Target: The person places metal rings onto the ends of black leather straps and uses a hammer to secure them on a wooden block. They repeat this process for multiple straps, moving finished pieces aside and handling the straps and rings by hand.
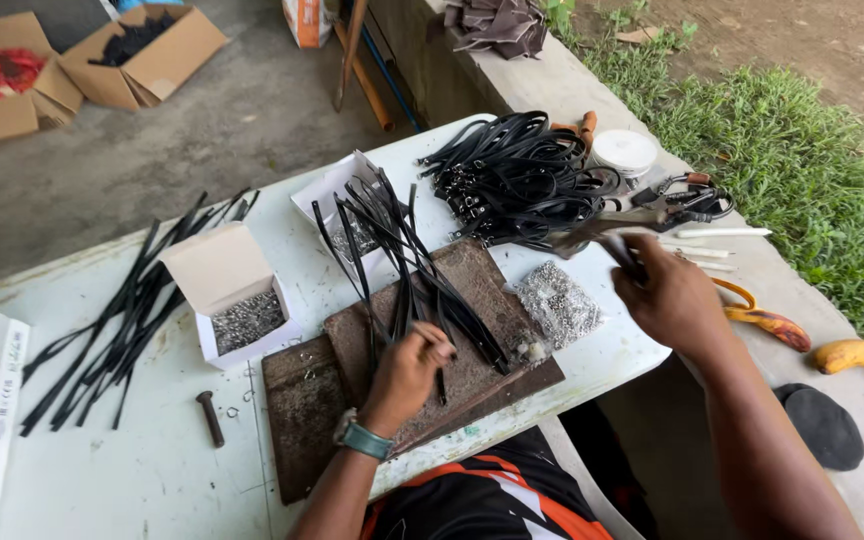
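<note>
1. The left hand [407,372], at lower centre of the frame, has its fingers curled shut, pinching a black strap [439,372] down against the board [472,290]. The strap runs out from under the fingertips, up toward a fan of loose straps [392,240] at centre.
2. The right hand [667,295], right of centre, is closed around the handles of a plier-like tool [602,228]; the tool's head points left, above the board and well apart from the pinched strap.
3. Risk, as a judgement: the pinched strap lies among several others, so a neighbour could be caught by mistake.
4. The bag of rivets [555,302] lies just beside the board's right edge; a sweep of the right wrist could knock it off the table [152,470].
5. The open box [237,310] of rivets at left centre sits clear of both hands.
</note>
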